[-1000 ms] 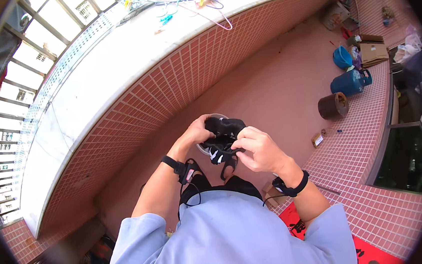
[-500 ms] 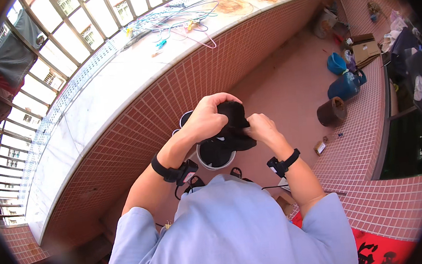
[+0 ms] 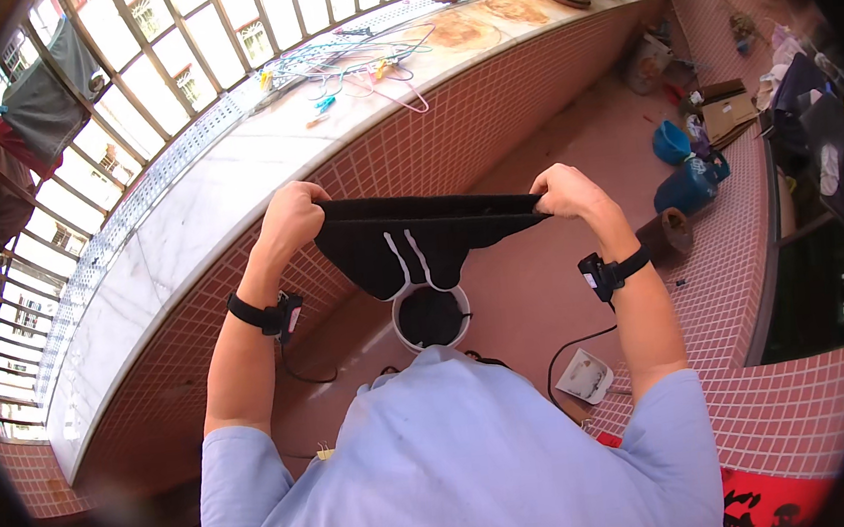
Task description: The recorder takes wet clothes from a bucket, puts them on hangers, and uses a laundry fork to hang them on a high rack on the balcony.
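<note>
Black drawstring pants (image 3: 356,254) hang stretched between my two hands, with the waistband pulled wide and two white cords dangling at the front. At the waistband's left end, my left hand (image 3: 293,220) is closed on the fabric. My right hand (image 3: 573,193) grips the opposite end at about the same height. Below the pants stands a white bucket (image 3: 402,340) with dark, black-looking contents (image 3: 430,318). How long the legs are cannot be made out.
A marble ledge (image 3: 166,206) runs along the left, bearing a tangle of hangers (image 3: 344,64) and flowerpots. Dark clothes (image 3: 46,101) hang at the railing. On the right are a blue gas cylinder (image 3: 684,186), a blue basin (image 3: 670,141), a cardboard box (image 3: 727,111) and a white dustpan (image 3: 585,377).
My hands have moved apart from close together, left and right. The bunched black pants are now spread out, showing the waistband and white cords.
</note>
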### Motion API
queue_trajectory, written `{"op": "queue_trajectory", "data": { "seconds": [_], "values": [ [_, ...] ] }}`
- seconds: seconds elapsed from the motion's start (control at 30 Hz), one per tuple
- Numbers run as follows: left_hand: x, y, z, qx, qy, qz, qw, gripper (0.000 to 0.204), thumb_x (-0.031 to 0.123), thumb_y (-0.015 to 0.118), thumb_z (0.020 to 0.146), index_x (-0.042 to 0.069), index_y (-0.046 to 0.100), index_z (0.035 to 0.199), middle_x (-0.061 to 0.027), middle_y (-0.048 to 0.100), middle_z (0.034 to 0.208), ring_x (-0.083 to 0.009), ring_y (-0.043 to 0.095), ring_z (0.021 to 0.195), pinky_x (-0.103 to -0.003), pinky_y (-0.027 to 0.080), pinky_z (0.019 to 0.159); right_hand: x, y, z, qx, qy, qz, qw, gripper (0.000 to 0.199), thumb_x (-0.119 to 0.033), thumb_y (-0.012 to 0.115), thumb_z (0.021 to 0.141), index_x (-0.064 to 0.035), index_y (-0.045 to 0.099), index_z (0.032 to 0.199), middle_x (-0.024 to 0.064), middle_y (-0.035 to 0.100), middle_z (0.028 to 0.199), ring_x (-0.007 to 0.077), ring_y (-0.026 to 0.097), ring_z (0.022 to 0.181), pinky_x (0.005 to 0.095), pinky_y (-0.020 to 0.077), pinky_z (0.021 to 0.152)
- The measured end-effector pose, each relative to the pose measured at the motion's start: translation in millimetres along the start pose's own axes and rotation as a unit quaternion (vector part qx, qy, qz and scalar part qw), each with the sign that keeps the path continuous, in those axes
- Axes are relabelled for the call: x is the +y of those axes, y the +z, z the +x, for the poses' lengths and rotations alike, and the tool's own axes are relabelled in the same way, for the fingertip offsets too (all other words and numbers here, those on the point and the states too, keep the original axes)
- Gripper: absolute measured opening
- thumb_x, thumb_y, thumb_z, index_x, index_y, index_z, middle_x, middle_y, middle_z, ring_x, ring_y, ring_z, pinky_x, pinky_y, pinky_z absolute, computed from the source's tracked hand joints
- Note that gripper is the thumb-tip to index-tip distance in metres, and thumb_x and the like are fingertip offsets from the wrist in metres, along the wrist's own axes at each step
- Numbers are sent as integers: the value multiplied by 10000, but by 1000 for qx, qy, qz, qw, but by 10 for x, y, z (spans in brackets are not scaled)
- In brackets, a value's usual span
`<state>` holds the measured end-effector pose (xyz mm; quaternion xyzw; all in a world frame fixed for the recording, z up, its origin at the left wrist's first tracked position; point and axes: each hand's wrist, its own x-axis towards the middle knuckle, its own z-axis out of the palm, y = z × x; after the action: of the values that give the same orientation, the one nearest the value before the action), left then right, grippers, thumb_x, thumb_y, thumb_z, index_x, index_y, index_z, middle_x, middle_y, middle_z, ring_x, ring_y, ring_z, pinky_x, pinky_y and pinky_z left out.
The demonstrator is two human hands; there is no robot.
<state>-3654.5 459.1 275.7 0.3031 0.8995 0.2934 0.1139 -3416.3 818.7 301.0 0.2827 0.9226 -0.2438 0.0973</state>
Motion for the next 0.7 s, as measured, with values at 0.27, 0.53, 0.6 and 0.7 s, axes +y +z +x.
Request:
{"op": "queue_trajectory", "data": {
  "seconds": [0.27,0.53,0.6,0.7],
  "values": [
    [7,174,161,61,73,86,992,320,55,515,762,-61,750,947,-255,727,861,-367,725,827,-431,571,794,-155,-50,29,-69,-88,30,993,259,-54,735,758,11,783,1004,148,718,788,238,688,729,375,550,679],
    [824,516,151,-138,103,-213,962,260,99,545,879,-4,672,1080,-138,687,918,-243,644,887,-370,511,798,-545,551,102,-73,-272,86,956,800,-265,889,715,35,571,1385,265,654,1311,369,636,1257,431,524,1057],
    [1006,513,72,-139,132,-153,969,315,141,556,889,-12,676,1137,-248,718,1013,-378,691,990,-439,530,886,-691,715,123,-32,-313,178,932,624,-264,852,753,14,645,1272,221,727,1160,353,703,1116,435,553,973],
    [1077,408,-8,-148,117,-130,973,306,135,573,882,-18,662,1132,-266,710,1062,-421,677,1029,-466,520,915,-812,769,139,20,-289,148,946,407,-206,760,795,-19,703,1151,200,754,1012,369,730,962,436,574,884]
  ]
}}
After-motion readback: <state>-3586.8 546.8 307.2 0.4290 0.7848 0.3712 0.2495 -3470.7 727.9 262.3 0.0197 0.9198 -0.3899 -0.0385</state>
